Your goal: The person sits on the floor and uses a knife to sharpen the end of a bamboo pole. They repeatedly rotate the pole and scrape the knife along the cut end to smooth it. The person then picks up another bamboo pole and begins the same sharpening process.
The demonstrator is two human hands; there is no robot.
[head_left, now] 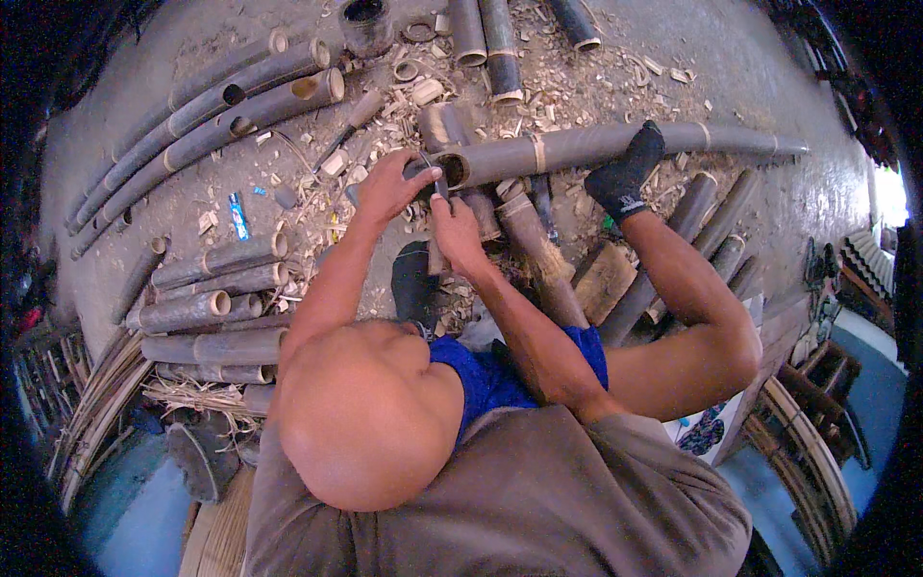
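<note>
A long grey-brown bamboo pole lies across the floor ahead of me, its open hollow end facing left. At that end my left hand is closed, thumb stretched toward the opening. My right hand is closed just below it, thumb up. Between the two hands is a small dark flat piece; its kind I cannot make out. My right foot in a black sock rests on the pole. Under the pole's open end lies a short bamboo piece.
A knife with a wooden handle lies beyond my left hand among pale wood chips. Long bamboo poles lie at far left, shorter tubes are stacked at left. More tubes lie ahead and at right.
</note>
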